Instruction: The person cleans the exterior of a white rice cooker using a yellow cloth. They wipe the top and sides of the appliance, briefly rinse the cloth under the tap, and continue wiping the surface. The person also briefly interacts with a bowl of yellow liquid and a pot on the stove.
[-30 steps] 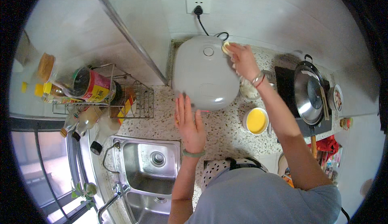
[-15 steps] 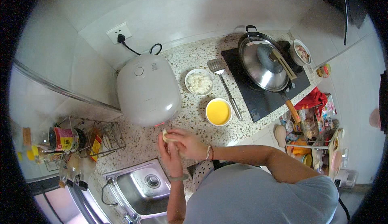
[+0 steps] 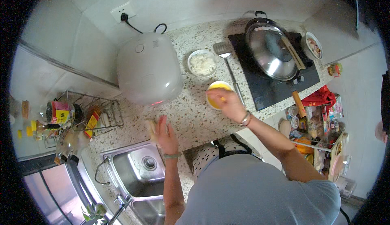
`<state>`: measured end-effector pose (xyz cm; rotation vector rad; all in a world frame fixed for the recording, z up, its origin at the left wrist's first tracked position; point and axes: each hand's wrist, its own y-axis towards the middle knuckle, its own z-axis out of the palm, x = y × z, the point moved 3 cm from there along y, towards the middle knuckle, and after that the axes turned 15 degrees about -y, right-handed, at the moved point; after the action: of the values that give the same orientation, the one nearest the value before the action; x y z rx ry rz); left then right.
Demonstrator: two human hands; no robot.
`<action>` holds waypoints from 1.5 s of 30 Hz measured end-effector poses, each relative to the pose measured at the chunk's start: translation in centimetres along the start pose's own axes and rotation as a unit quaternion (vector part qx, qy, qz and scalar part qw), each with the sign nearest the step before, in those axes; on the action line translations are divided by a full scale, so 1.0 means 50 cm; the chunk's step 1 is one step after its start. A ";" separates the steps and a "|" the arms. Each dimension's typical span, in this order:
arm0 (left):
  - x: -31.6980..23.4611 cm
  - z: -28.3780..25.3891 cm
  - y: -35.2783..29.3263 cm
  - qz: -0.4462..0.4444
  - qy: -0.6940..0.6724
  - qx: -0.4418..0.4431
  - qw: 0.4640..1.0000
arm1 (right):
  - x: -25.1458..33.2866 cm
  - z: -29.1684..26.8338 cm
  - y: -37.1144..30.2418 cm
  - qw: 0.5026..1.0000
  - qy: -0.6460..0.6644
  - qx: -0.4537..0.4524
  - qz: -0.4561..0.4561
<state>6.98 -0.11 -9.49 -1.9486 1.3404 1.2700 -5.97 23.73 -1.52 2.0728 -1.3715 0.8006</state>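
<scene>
Right hand (image 3: 229, 103) moved to round yellow bowl (image 3: 218, 94), fingers gripping rim, left hand (image 3: 165, 132) fingers holding pale cloth (image 3: 152, 128), speckled counter (image 3: 195, 115)

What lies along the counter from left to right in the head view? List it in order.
Wire rack of bottles → left hand by the sink corner → rice cooker → bowl of rice → right hand over the bowl of yellow liquid → wok → small dish.

A speckled stone table (image 3: 195, 115) runs across the middle of the frame. White walls (image 3: 170, 1) with a power socket (image 3: 123, 12) stand at the top. A steel sink (image 3: 138, 172) sits lower left, beside a window (image 3: 44, 192).
</scene>
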 end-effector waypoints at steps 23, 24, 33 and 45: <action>-0.134 0.196 -0.167 -0.025 -0.003 -0.112 0.993 | -0.548 -0.587 0.110 0.992 -0.093 -0.038 0.079; -0.117 0.158 -0.158 0.017 0.110 -0.117 0.987 | -0.511 -0.597 0.099 0.988 -0.109 -0.034 0.108; 0.170 0.001 -0.113 -0.131 0.285 -0.037 0.949 | -0.095 -0.595 -0.048 0.991 -0.132 -0.019 -0.004; 0.075 -0.085 -0.563 -0.079 0.264 -0.040 0.960 | 0.193 -0.222 -0.219 0.974 0.020 0.225 0.004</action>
<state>34.43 6.77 -14.32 -2.5110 1.3410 0.7610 5.13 29.35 11.94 2.3692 -1.2624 1.2435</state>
